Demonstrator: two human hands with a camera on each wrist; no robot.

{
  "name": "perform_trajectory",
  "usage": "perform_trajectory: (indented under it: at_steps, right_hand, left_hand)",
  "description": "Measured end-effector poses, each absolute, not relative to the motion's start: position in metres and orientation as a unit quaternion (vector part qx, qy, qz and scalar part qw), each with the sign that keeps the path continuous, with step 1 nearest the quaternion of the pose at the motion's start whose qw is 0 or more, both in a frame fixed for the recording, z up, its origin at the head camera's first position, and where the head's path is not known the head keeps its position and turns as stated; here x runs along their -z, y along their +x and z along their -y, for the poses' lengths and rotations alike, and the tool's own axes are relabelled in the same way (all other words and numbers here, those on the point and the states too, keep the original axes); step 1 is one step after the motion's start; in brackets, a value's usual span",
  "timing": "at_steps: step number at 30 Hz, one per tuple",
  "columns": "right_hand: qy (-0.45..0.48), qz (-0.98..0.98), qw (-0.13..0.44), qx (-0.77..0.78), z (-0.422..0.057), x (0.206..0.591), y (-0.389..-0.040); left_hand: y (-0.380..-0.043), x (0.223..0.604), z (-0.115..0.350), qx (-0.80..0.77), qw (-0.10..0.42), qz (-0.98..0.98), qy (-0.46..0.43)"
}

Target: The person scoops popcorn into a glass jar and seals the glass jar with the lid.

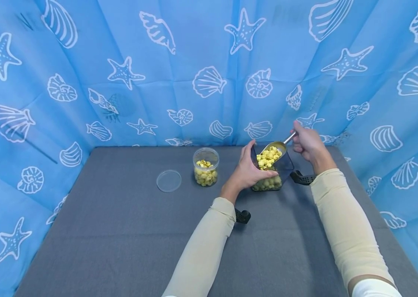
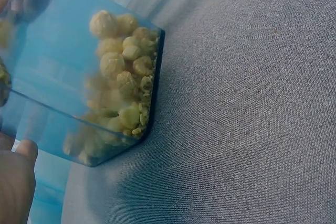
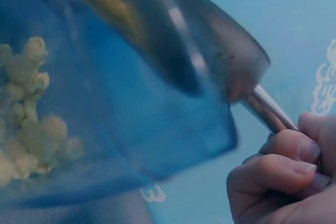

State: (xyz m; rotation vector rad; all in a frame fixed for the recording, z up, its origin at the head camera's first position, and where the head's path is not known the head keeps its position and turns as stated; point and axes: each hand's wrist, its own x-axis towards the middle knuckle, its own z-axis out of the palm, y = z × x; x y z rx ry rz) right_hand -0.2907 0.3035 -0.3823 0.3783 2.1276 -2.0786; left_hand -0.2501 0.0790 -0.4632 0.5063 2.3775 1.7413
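Note:
My right hand grips the handle of a metal scoop heaped with yellow popcorn. The scoop's bowl sits in the mouth of a clear, dark-tinted square container. My left hand holds that container around its near left side, thumb along the front and fingers at the far edge. In the left wrist view more popcorn lies at the container's bottom. The right wrist view shows curled fingers around the scoop's handle.
Left of the container stands a round clear jar, uncovered and partly filled with popcorn. A clear round lid lies beside it on the grey tabletop. Behind hangs a blue curtain with shell and starfish prints.

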Motion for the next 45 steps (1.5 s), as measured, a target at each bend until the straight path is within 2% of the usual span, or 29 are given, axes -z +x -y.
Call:
perform_trajectory:
  at_steps: [25, 35, 45]
  right_hand:
    - [0.152, -0.614, 0.024, 0.774, -0.317, 0.373, -0.283]
    - [0.160, -0.585, 0.032, 0.794, -0.321, 0.376, -0.279]
    - [0.159, -0.590, 0.049, 0.790, -0.316, 0.387, -0.277]
  left_hand:
    - [-0.250, 0.459, -0.075, -0.585, 0.075, -0.784, 0.196]
    - [-0.248, 0.446, -0.075, -0.600, 0.123, -0.774, 0.161]
    - [-0.249, 0.435, -0.081, -0.519, 0.147, -0.832, 0.131]
